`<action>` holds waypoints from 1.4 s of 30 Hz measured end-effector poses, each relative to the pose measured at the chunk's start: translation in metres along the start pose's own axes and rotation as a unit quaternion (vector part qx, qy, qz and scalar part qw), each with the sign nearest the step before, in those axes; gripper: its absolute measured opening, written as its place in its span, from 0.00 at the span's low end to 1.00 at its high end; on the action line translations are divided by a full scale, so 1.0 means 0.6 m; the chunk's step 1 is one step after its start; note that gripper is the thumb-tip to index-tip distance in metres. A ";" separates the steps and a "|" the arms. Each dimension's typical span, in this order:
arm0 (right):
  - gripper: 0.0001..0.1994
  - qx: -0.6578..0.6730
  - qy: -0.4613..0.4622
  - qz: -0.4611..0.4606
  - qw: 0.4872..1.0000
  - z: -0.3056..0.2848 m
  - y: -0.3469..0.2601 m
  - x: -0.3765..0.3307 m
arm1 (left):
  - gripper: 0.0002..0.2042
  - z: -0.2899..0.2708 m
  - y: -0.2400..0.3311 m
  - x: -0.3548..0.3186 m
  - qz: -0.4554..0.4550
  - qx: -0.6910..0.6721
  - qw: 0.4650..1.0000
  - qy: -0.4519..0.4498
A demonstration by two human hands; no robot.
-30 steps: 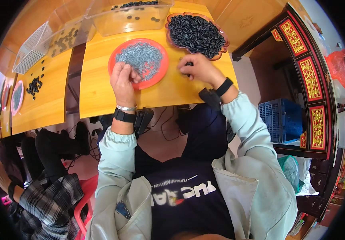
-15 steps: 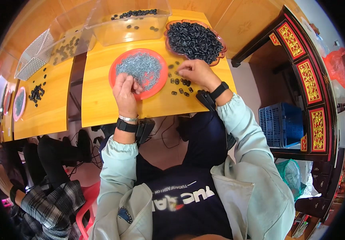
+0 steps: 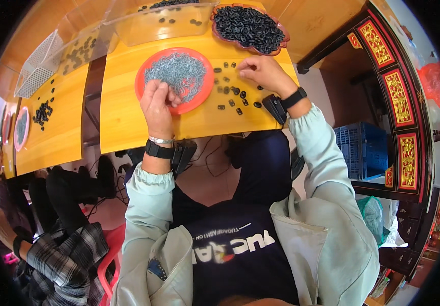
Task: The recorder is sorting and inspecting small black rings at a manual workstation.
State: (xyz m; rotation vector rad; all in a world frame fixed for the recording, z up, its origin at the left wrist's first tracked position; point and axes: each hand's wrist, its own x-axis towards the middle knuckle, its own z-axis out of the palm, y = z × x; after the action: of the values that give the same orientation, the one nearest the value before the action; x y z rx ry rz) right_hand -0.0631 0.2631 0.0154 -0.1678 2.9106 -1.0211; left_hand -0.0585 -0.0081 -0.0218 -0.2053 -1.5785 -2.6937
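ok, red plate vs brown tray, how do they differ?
Rim: the red plate is round and smooth-edged; the brown tray has a scalloped edge.
Contents: the plate holds thin silvery pieces; the tray holds chunkier black pieces.
Place: the left hand overlaps the plate's near edge in view; the tray lies beyond the right hand.
Shared: both sit on the yellow table, full of small parts.

Left forearm [image 3: 156, 163] held nearly upright, right forearm [image 3: 300, 108] slanted inward, both sleeved up to near wrists. Left hand [image 3: 157, 101] raised, fingers [image 3: 149, 93] curled inward, closed up toward thumb; anything gripped there is hidden. Right hand [image 3: 265, 71] turned leftward, back of hand uppermost, fingers loosely bent; whether fingertips and thumb are pressed together cannot be told. Hands kept well apart.
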 end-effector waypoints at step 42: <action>0.07 0.045 0.140 -0.028 0.989 0.046 -0.011 -0.072 | 0.06 0.021 -0.002 -0.008 -0.038 0.015 0.999 -0.011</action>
State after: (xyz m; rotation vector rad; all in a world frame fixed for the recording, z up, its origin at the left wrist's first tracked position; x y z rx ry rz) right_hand -0.0175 0.2459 -0.0013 -0.1101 3.1132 -1.2811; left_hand -0.0526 0.0035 -0.0173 -0.1788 -1.6658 -2.7301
